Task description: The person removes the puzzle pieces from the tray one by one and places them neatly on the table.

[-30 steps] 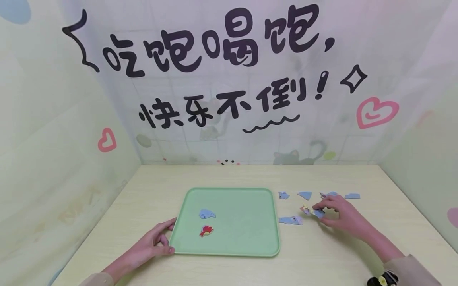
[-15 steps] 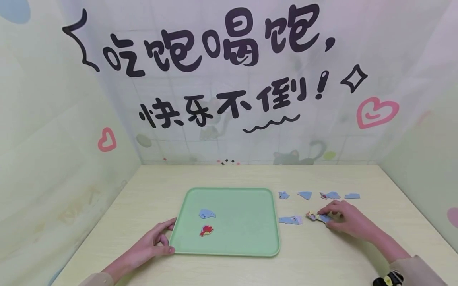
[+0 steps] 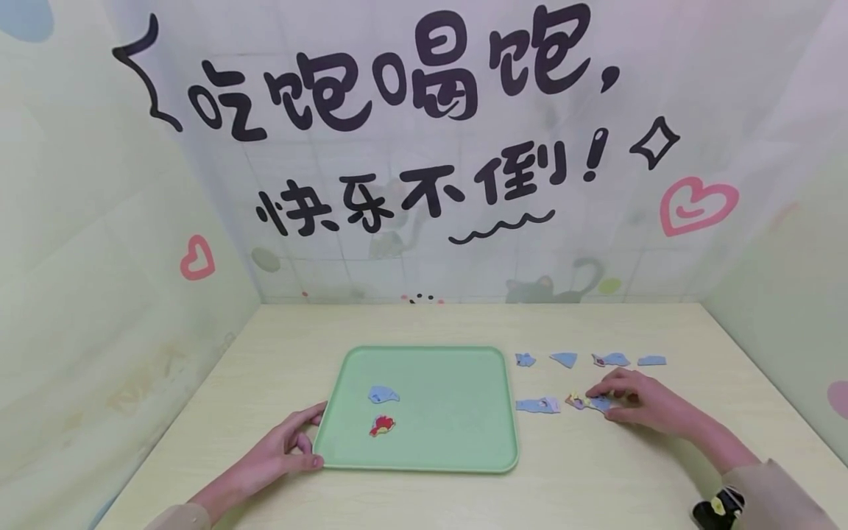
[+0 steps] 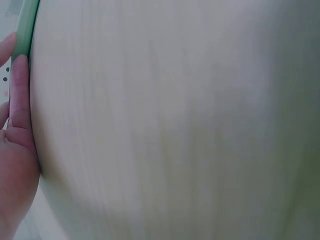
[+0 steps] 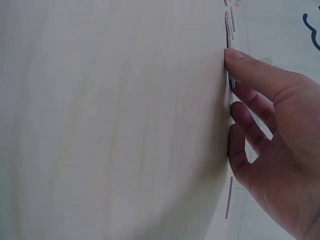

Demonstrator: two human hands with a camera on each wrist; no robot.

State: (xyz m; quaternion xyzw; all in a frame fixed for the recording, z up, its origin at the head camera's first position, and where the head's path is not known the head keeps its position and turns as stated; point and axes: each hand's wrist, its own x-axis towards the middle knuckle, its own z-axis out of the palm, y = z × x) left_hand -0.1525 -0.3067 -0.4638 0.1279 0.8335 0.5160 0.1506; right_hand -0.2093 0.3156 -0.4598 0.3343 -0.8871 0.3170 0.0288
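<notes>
On the table lies a light green tray (image 3: 450, 412) holding a blue puzzle piece (image 3: 383, 394) and a red one (image 3: 382, 425) on its left side. My left hand (image 3: 285, 445) holds the tray by its left edge, the thumb at the near corner; in the left wrist view only part of this hand (image 4: 20, 150) shows beside the green rim. Right of the tray, my right hand (image 3: 639, 401) pinches a blue and yellow puzzle piece (image 3: 599, 403) at table level, thumb nearest the camera. Fingers hide part of it. A multicoloured piece (image 3: 576, 401) touches its left end.
Further left lies a blue and lilac piece (image 3: 538, 405) close to the tray's right edge. Behind it runs a row of several blue pieces, among them a triangular one (image 3: 564, 360) and a flat strip (image 3: 652, 361). A printed curtain (image 3: 424, 272) closes the back.
My right hand has moved slightly right and lowered the puzzle pieces to the table, right of the blue and lilac piece. The left hand and tray have stayed put.
</notes>
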